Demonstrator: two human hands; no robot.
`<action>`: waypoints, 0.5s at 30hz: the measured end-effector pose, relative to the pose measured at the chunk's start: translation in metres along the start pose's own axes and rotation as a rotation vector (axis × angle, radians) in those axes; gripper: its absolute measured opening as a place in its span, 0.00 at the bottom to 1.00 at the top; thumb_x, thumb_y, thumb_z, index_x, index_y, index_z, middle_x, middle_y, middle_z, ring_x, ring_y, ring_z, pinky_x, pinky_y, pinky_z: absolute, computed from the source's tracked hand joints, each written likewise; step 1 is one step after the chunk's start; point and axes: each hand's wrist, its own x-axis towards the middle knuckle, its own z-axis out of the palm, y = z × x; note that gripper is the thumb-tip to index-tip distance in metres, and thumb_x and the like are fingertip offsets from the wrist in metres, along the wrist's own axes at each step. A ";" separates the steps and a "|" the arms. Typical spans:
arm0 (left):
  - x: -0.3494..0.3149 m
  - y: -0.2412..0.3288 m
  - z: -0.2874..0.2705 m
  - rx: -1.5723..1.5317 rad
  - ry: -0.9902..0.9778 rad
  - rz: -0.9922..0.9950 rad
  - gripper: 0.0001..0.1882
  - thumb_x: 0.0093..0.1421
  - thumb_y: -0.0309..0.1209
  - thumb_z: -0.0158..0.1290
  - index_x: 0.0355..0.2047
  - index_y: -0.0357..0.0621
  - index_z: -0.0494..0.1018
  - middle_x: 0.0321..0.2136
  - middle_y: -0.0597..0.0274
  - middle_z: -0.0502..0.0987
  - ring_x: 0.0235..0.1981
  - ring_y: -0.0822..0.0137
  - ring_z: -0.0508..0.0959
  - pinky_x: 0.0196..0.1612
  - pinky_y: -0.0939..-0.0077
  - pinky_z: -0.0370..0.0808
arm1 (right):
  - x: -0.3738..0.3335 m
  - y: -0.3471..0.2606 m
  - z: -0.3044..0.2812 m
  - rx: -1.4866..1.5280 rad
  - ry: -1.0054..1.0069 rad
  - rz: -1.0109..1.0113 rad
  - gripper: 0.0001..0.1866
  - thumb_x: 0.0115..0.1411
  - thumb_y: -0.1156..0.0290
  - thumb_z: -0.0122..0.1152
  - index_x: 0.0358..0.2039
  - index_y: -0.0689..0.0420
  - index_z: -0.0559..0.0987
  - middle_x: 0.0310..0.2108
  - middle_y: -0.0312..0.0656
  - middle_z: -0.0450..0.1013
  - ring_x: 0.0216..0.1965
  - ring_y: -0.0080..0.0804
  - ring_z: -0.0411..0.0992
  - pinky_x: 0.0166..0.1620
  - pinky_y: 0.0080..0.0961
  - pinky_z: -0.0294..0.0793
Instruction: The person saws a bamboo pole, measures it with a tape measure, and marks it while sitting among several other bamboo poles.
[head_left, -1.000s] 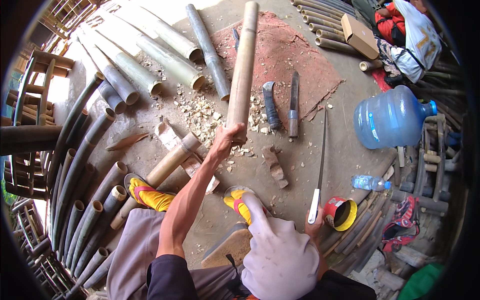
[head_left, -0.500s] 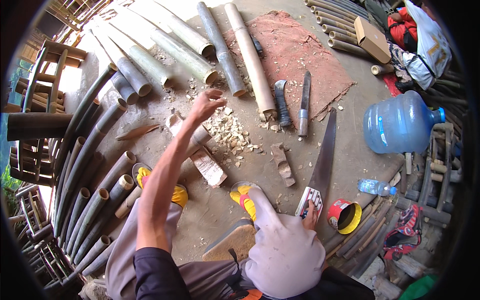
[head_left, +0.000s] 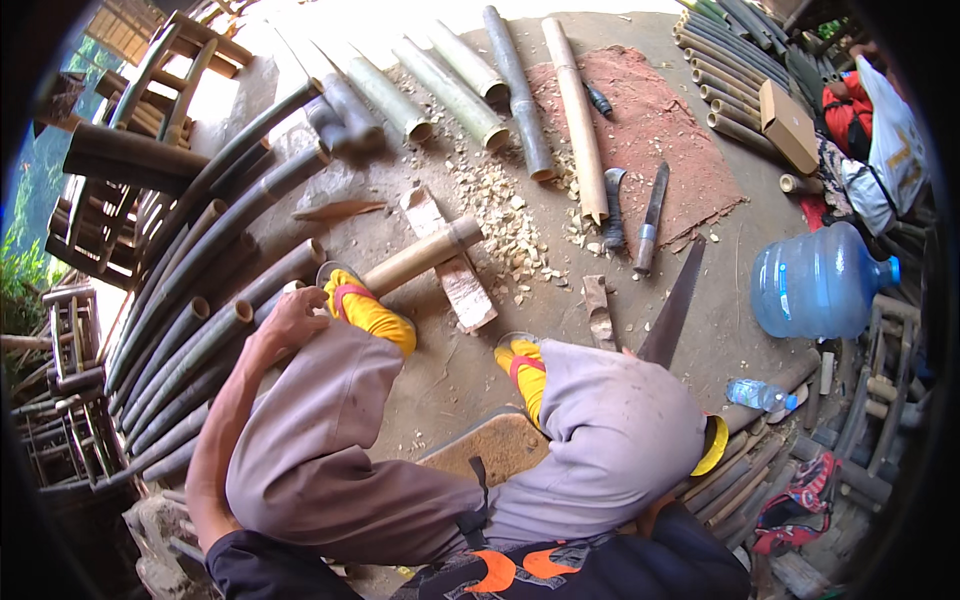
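My left hand (head_left: 292,318) is beside my left shoe, close to cut pole ends; its fingers are loosely bent and I see nothing in them. A short bamboo pole (head_left: 425,256) lies under that foot, with its far end across a flat, rough wooden piece (head_left: 445,260). At the right, a handsaw (head_left: 674,312) points its dark blade forward. Its handle and nearly all of my right hand (head_left: 628,352) are hidden behind my right knee; only a bit of finger shows by the blade, and the hand is closed on the saw.
Wood chips (head_left: 510,225) litter the ground ahead. Beyond them lie bamboo poles (head_left: 580,110), a machete (head_left: 652,218) and a dark-handled blade (head_left: 614,208) beside a red cloth (head_left: 680,140). A notched block (head_left: 598,308) rests nearer. A blue jug (head_left: 815,280) and water bottle (head_left: 760,395) are rightward.
My left hand has come down and back from above the chips to beside my left foot. The view has shifted, and my right knee now hides the saw handle and most of my right hand.
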 end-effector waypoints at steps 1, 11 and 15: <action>-0.011 0.002 0.013 -0.069 0.060 0.035 0.26 0.45 0.33 0.60 0.46 0.35 0.74 0.38 0.52 0.80 0.39 0.60 0.80 0.43 0.69 0.76 | 0.011 -0.007 -0.005 0.007 0.002 -0.029 0.34 0.44 0.80 0.64 0.54 0.58 0.68 0.38 0.48 0.72 0.40 0.49 0.71 0.46 0.41 0.69; 0.026 -0.020 0.157 -1.736 0.086 -0.478 0.34 0.56 0.47 0.59 0.56 0.41 0.63 0.48 0.54 0.72 0.44 0.61 0.76 0.46 0.61 0.75 | 0.128 -0.165 -0.008 0.040 -0.162 -0.431 0.25 0.48 0.79 0.60 0.50 0.59 0.73 0.41 0.51 0.71 0.45 0.50 0.70 0.49 0.40 0.70; 0.096 -0.006 0.190 -2.273 0.330 -0.438 0.41 0.52 0.48 0.62 0.57 0.38 0.57 0.56 0.48 0.63 0.55 0.52 0.68 0.62 0.50 0.62 | 0.174 -0.200 0.005 -0.094 -0.163 -0.634 0.31 0.46 0.82 0.61 0.54 0.57 0.70 0.47 0.52 0.69 0.50 0.51 0.67 0.53 0.40 0.68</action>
